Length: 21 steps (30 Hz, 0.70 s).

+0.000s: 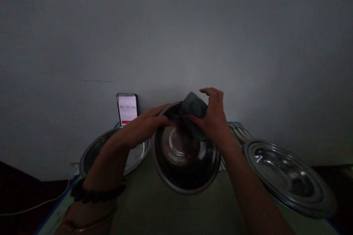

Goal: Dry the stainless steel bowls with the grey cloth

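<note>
Metal bowl [179, 150], held tilted over the surface [176, 214], its rim gripped by the left hand [150, 123]. Fingers of the right hand [214, 119] pinch a grey cloth [195, 105], obscuring part of the interior; the left forearm [107, 158] partly hides a basin [92, 152].

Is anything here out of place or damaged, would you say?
Two things. The shiny metal dish at right seems to jut past the blue edge of the table, which looks precarious. And a thin dark line marks the wall above and left of the phone; crack or scratch, I can't tell.
</note>
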{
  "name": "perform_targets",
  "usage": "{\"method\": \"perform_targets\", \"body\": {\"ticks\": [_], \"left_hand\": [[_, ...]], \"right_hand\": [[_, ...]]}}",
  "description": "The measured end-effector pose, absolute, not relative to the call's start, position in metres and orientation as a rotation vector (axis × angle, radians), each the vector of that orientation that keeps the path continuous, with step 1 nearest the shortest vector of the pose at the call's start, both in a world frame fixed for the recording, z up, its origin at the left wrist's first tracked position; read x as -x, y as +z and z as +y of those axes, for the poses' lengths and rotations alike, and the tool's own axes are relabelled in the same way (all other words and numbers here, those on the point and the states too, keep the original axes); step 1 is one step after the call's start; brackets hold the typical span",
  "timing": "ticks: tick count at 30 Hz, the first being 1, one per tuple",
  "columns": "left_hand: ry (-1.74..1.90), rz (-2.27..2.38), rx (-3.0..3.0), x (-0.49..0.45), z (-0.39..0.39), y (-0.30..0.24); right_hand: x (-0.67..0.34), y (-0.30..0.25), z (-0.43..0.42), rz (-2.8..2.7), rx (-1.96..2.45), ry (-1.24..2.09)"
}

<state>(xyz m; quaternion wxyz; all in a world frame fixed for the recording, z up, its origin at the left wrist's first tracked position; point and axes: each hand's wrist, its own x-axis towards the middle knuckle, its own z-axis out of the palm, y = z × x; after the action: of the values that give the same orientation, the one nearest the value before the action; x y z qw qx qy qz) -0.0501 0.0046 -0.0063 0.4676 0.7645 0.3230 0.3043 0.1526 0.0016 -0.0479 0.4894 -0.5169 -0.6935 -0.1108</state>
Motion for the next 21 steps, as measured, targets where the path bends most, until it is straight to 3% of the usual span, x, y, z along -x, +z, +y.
{"method": "perform_targets", "body": {"ticks": [8,14,21], "left_hand": [[0.919,0.991,-1.739,0.063,0.014,-0.011],[0.935,0.950,-1.667,0.065,0.017,-0.012],[0.972,0.987,-1.593,0.072,0.021,-0.014]], "right_hand": [[-0.160,-0.051,-0.003,-1.897,1.464,-0.073],[-0.163,-0.040,-0.019,-1.912,1.418,-0.103],[-0.179,-0.024,-0.049,-2.280,1.519,0.293]]}}
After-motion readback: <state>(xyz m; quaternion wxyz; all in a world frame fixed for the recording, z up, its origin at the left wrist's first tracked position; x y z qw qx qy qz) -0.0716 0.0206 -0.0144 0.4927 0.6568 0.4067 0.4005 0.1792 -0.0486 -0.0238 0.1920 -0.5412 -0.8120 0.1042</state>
